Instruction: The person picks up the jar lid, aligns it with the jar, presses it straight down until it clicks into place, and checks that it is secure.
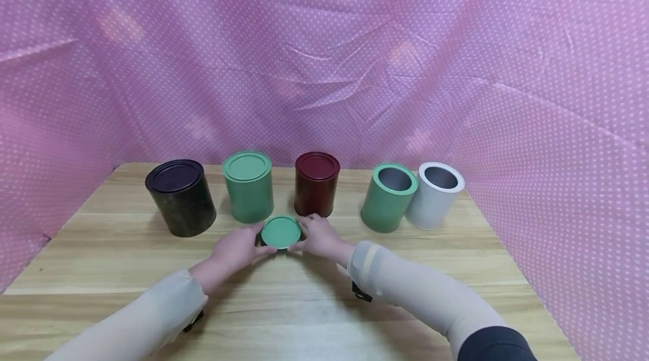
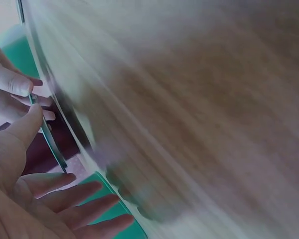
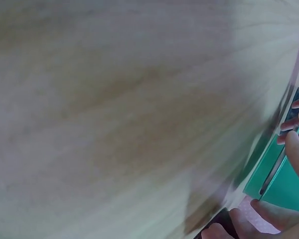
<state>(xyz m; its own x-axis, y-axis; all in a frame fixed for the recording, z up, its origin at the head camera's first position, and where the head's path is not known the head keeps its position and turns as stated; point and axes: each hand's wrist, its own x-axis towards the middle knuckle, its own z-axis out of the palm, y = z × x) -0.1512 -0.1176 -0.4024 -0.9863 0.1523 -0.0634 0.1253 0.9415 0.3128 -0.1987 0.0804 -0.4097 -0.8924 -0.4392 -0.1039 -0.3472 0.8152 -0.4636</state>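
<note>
A round green lid [image 1: 281,232] is held between both hands in the middle of the head view. My left hand [image 1: 237,249] grips its left edge with thumb and index finger. On the opposite edge, my right hand [image 1: 321,239] grips it the same way. Seen edge-on, the lid [image 2: 51,142] is clear of the tabletop in the left wrist view, the other left fingers spread beside it. Behind the hands stand a lidded green can [image 1: 249,195] and a lidded dark red can [image 1: 316,189].
A black can [image 1: 187,206] with its lid on stands at the left. Toward the right, an open green can [image 1: 382,206] and an open white can [image 1: 431,206] stand close together. Pink dotted cloth [image 1: 324,68] hangs around the wooden table [image 1: 284,316].
</note>
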